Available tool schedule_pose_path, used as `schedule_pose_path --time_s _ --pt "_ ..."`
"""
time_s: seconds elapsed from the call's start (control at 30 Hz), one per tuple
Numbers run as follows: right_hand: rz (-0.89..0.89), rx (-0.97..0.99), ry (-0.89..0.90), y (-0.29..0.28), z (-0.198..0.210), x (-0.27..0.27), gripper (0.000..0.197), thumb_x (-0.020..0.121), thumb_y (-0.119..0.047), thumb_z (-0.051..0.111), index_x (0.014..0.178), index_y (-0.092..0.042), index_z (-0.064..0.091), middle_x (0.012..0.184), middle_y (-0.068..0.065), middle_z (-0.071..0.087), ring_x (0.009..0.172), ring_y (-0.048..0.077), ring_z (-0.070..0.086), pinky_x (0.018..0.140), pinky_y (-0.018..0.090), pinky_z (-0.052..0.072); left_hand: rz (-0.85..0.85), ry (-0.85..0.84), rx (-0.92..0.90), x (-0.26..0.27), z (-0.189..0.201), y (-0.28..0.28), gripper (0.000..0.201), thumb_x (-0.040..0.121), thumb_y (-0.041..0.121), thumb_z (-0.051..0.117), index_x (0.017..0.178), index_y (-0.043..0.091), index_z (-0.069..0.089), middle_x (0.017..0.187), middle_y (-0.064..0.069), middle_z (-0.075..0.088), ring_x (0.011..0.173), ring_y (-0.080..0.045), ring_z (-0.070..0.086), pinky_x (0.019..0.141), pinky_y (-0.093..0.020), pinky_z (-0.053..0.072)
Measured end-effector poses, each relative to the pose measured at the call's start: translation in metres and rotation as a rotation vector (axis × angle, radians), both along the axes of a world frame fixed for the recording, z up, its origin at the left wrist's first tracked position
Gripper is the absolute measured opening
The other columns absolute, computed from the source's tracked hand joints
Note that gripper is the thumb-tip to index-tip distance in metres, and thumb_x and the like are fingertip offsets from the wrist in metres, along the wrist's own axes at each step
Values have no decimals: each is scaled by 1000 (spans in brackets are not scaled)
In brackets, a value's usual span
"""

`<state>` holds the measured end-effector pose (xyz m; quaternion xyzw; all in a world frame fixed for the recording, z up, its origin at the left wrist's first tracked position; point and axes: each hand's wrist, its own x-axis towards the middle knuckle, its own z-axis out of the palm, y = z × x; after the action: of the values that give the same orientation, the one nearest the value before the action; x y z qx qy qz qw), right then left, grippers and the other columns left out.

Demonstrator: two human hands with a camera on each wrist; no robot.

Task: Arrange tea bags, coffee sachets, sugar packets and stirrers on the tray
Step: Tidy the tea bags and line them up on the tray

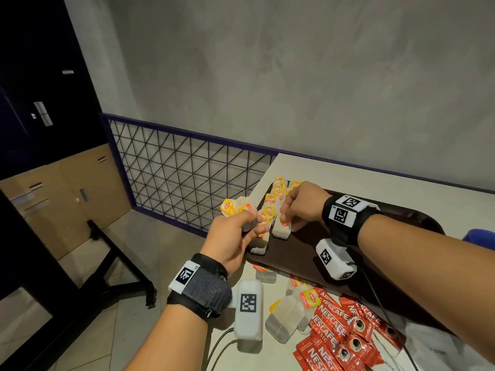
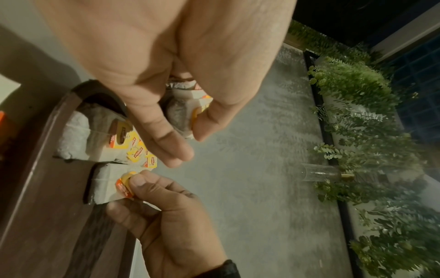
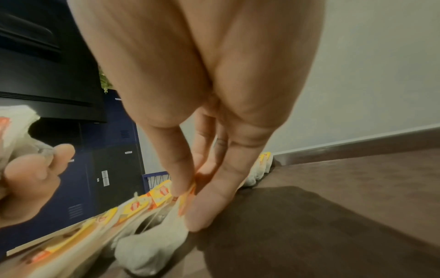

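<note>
Setting tea bag [image 1: 281,228] upright at near end of row of tea bags [image 1: 273,202] along left edge of dark tray [image 1: 308,253]. Right hand [image 1: 300,207] pinching its yellow tag between thumb and fingertips, other fingers loosely down. Left hand [image 1: 235,236] curled round small bunch of spare bags [image 1: 237,206] just beside tray's edge. Best done by keeping bag square to neighbours, tag facing up, releasing only once settled. Coffee sachets [image 1: 340,333] and loose tea bags [image 1: 284,319] waiting on table [image 1: 375,180].
</note>
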<state>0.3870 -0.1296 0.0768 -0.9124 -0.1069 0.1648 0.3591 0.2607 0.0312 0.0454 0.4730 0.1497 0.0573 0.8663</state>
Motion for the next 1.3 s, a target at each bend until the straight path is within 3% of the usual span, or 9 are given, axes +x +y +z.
schedule_pose_path --time_s 0.1,0.23,0.37,0.47,0.57,0.7,0.9,1.07,1.3 --pt "-12 -41 24 -1 1 5 18 80 0 81 95 5 74 84 16 79 77 27 79 74 39 66 -4 3 4 1 -1 0 12 97 -3 57 90 -8 66 83 -17 63 63 -22 71 60 -34 61" --pt "-69 -35 40 -6 5 8 12 82 -1 78 91 0 71 85 19 76 67 25 75 60 31 62 -40 -7 -6 1 -1 0 11 93 -6 56 90 -7 66 87 -18 61 67 -25 68 87 -51 57" --pt "-81 -67 2 -9 7 8 14 85 -1 75 98 4 72 86 19 76 70 26 76 65 35 65 -25 -16 -77 1 2 1 23 86 -11 40 94 -8 62 98 -21 61 85 -33 66 70 -34 62" --pt "-29 -92 -16 -8 12 -2 15 87 -7 77 101 -1 76 94 14 79 85 28 78 78 40 66 -32 -24 -88 0 2 2 27 88 -9 39 96 -12 64 96 -25 64 72 -31 71 71 -37 62" --pt "36 125 -91 -6 24 -19 7 90 -9 76 97 -8 77 98 7 77 82 21 73 71 33 62 -59 -53 -100 -1 2 0 22 93 -10 45 102 -18 63 100 -28 66 74 -31 74 72 -35 63" --pt "184 427 -84 -14 42 -44 16 90 -7 77 107 -7 77 106 15 75 84 21 72 79 40 59 -190 -82 -69 -5 5 -5 19 98 -9 50 111 -14 63 99 -23 75 90 -29 76 77 -35 64" --pt "285 350 -149 -19 44 -65 18 87 -4 80 103 -11 78 104 16 74 78 19 67 66 23 57 -400 -123 -13 -13 5 -8 38 98 -7 58 135 -3 56 98 -13 75 93 -28 73 73 -35 64" --pt "252 350 -112 -24 47 -70 19 87 -3 79 105 -8 76 88 16 75 70 19 68 68 27 60 -415 -128 15 -15 7 -6 33 98 -1 61 130 5 63 93 -8 76 90 -32 74 68 -29 63" --pt "267 333 -138 -25 56 -77 12 90 -1 75 101 -6 79 88 10 77 68 13 69 67 24 60 -389 -168 14 -10 2 -6 39 98 11 66 136 9 62 125 -12 72 112 -25 71 79 -38 64"
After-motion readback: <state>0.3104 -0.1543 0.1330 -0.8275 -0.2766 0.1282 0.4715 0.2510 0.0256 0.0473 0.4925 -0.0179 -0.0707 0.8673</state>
